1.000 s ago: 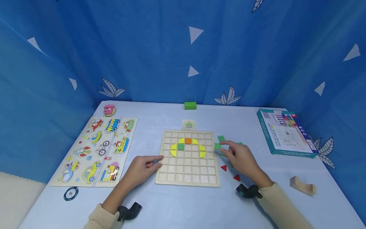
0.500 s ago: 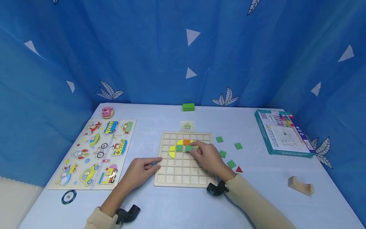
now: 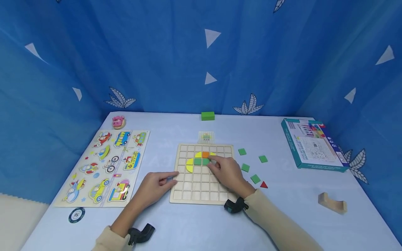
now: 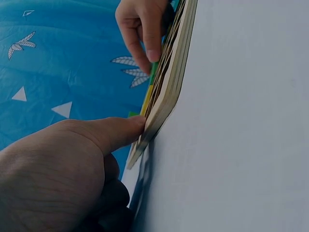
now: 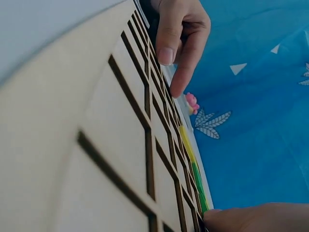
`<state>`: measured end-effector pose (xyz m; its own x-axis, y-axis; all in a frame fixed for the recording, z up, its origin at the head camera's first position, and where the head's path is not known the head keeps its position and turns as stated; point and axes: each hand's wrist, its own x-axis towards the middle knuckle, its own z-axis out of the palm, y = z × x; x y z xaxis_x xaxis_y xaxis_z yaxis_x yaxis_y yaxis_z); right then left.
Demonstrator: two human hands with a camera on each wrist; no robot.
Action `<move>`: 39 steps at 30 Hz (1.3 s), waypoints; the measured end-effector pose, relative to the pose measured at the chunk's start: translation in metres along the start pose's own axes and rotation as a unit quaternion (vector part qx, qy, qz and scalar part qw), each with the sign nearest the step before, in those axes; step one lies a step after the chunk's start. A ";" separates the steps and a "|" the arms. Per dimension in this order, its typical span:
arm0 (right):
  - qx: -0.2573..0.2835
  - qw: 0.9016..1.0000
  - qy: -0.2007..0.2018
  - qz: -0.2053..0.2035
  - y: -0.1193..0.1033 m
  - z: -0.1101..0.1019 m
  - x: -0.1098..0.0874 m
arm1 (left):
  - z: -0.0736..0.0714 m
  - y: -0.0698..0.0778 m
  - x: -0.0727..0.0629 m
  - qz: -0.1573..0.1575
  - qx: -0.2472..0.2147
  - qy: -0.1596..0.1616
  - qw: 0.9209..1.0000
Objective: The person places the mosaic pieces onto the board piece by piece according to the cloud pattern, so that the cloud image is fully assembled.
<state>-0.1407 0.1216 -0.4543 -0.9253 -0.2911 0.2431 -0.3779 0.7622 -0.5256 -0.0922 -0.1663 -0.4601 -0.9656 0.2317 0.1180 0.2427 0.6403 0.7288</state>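
A wooden grid board (image 3: 194,195) lies on the table, with yellow curved pieces (image 3: 190,165), an orange square tile (image 3: 205,154) and a green square tile (image 3: 197,161) set in its cells. Thumb and index finger of my right hand (image 3: 229,174) pinch the right side of a second green square tile (image 3: 205,161), which lies level in the cell below the orange tile. The right hand hides part of the pattern. My left hand (image 3: 155,186) touches the board's left edge with an extended index finger and thumb; in the left wrist view its thumb (image 4: 125,128) rests on the board's edge.
Several loose green tiles (image 3: 245,168) and a red triangle (image 3: 263,184) lie right of the board. A small pattern card (image 3: 206,137) and green block (image 3: 208,116) stand behind. Left is a picture puzzle (image 3: 125,170); right are a box (image 3: 317,146) and wooden piece (image 3: 333,204).
My right hand has moved left from the loose tiles to the board with a green tile, which now lies in a cell beside the first. The left hand stays at the board's edge.
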 end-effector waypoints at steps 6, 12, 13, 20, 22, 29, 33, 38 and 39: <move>0.007 1.000 0.015 0.002 0.000 0.001 0.001 | 0.000 -0.001 0.002 -0.002 0.000 0.001 1.000; 0.004 0.999 0.036 -0.004 0.001 0.003 0.001 | 0.000 0.000 0.002 0.000 0.001 0.003 1.000; 0.004 0.999 0.038 -0.005 0.001 0.004 0.001 | 0.000 0.000 0.002 0.000 0.001 0.003 1.000; 0.008 0.999 0.032 -0.010 0.002 0.005 -0.001 | -0.001 0.002 0.001 -0.006 -0.001 0.000 1.000; 0.014 0.999 0.029 -0.009 0.002 0.004 -0.001 | -0.001 0.002 0.001 -0.006 -0.001 0.001 1.000; 0.118 0.992 0.040 0.022 0.006 -0.016 0.000 | 0.000 0.001 0.001 -0.010 -0.003 -0.003 1.000; 0.129 0.989 0.063 0.023 0.008 -0.040 -0.003 | 0.001 0.000 0.001 -0.006 0.000 -0.004 1.000; 0.103 0.993 0.058 0.012 0.017 -0.073 -0.018 | 0.001 0.001 0.001 -0.002 -0.002 -0.002 1.000; 0.096 0.994 0.052 0.011 0.021 -0.079 -0.022 | 0.001 0.001 0.001 -0.002 -0.002 -0.001 1.000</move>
<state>-0.1256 0.1902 -0.4063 -0.9287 -0.2066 0.3078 -0.3662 0.6410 -0.6746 -0.0926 -0.1646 -0.4597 -0.9661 0.2319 0.1136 0.2392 0.6376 0.7323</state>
